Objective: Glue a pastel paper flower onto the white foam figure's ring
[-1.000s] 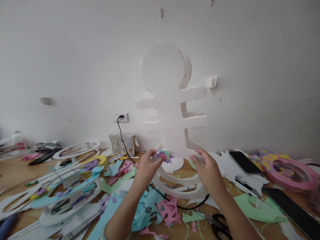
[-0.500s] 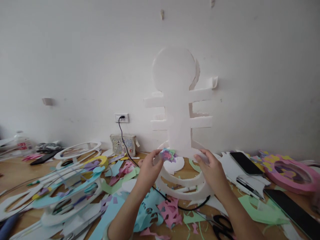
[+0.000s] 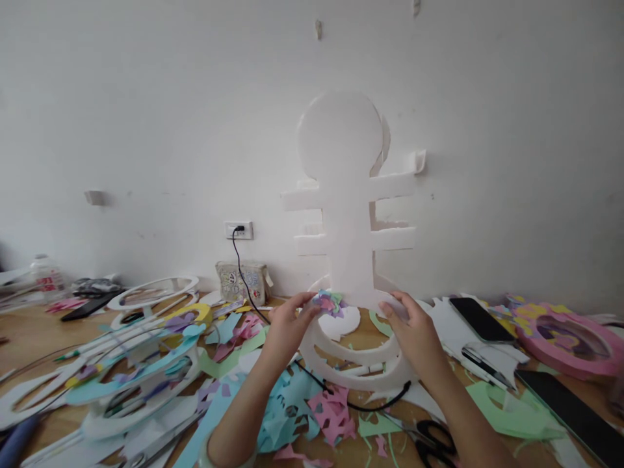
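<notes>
A large white foam cutout (image 3: 347,214) stands upright before me, with a round head, a straight neck, side bars and a ring-shaped base. My left hand (image 3: 291,320) grips the left side of the ring between thumb and fingers. Beside its fingertips a multicoloured paper flower (image 3: 329,303) sits against the ring. My right hand (image 3: 408,323) is closed on the ring's right side, thumb in front. A second, similar layer shows behind the front one. Under the ring lie pink paper scraps (image 3: 333,415) and blue paper scraps (image 3: 287,416).
Black-handled scissors (image 3: 431,439) lie near my right forearm. Phones (image 3: 480,318) and a pink ring-shaped piece (image 3: 560,341) are at right. A blue-topped white frame (image 3: 141,383) lies left. A black cable runs from the wall socket (image 3: 238,230) past a patterned pouch (image 3: 242,282).
Almost nothing differs. The view has shifted very slightly, and my left hand has moved a little on the ring; both hands keep their hold.
</notes>
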### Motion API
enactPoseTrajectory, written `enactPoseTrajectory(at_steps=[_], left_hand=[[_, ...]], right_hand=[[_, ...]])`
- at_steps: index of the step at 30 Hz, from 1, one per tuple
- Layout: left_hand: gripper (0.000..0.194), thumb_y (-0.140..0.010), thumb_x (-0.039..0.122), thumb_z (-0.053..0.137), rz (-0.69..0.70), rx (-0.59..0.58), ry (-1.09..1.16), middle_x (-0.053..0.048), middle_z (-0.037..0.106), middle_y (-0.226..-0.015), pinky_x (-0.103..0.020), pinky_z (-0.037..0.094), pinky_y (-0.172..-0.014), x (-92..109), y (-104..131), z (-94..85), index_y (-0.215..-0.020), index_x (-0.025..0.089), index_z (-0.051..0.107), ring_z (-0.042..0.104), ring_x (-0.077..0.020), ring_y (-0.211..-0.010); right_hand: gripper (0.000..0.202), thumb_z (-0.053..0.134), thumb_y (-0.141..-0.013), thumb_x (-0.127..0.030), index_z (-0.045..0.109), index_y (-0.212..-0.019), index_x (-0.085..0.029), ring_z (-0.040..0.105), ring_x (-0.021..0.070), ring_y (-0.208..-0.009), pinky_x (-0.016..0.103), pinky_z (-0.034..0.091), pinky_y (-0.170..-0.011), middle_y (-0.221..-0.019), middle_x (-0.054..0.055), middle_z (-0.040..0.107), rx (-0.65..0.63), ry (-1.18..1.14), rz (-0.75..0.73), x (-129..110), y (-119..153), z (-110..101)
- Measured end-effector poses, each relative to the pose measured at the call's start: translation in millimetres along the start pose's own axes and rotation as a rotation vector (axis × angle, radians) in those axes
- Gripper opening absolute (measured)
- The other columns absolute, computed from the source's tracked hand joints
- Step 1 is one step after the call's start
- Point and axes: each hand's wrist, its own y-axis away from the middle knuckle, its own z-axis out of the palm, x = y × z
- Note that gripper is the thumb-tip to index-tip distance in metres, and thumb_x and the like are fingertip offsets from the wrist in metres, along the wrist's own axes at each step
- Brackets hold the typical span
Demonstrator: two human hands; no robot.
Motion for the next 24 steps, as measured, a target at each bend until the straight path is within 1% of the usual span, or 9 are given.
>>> enactPoseTrajectory(at_steps=[4,9,14,20,24], left_hand=[[0.033,-0.074,0.040,0.062,-0.002,0.000,0.015,-0.006,0.076,-0.098,-0.040,0.044,-0.092,-2.2,-0.5,0.6,-0.101,0.023,0.074,0.064,-0.0289,-0.102],[0.034,-0.072,0.042,0.065,-0.011,0.001,0.022,-0.006,0.076,-0.097,-0.041,0.043,-0.094,-6.3,-2.4,0.4,-0.100,0.025,0.074,0.062,-0.0303,-0.106],[0.033,-0.073,0.040,0.065,-0.013,-0.008,0.032,-0.007,0.076,-0.099,-0.041,0.043,-0.094,-5.6,-2.5,-0.5,-0.100,0.024,0.074,0.062,-0.0304,-0.107],[0.031,-0.072,0.037,0.065,-0.024,0.005,0.029,-0.007,0.077,-0.095,-0.042,0.042,-0.094,-2.1,-2.1,-0.8,-0.098,0.023,0.075,0.063,-0.0309,-0.106],[0.032,-0.071,0.038,0.066,-0.020,0.007,0.029,-0.007,0.076,-0.095,-0.040,0.045,-0.089,-2.4,-1.3,-0.8,-0.097,0.022,0.075,0.064,-0.0305,-0.104]], right_hand=[[0.036,0.052,-0.070,-0.052,0.065,-0.086,-0.022,0.065,0.0293,-0.089,0.043,0.049,-0.084,-0.090,0.009,0.073,0.011,-0.006,0.009,0.3,0.3,0.2],[0.037,0.053,-0.071,-0.051,0.066,-0.089,-0.021,0.065,0.0290,-0.090,0.042,0.049,-0.084,-0.091,0.009,0.072,0.010,-0.015,0.005,3.4,0.4,0.6],[0.036,0.052,-0.072,-0.051,0.065,-0.087,-0.021,0.066,0.0294,-0.089,0.043,0.050,-0.083,-0.090,0.009,0.072,-0.005,-0.014,-0.006,-1.2,0.3,-0.6],[0.035,0.053,-0.071,-0.051,0.065,-0.086,-0.022,0.066,0.0298,-0.090,0.044,0.050,-0.084,-0.091,0.010,0.073,0.003,-0.014,-0.002,-1.7,0.2,-0.7],[0.039,0.051,-0.072,-0.052,0.065,-0.088,-0.020,0.065,0.0308,-0.091,0.045,0.050,-0.085,-0.092,0.012,0.072,-0.008,0.003,-0.006,0.2,0.4,-0.4]])
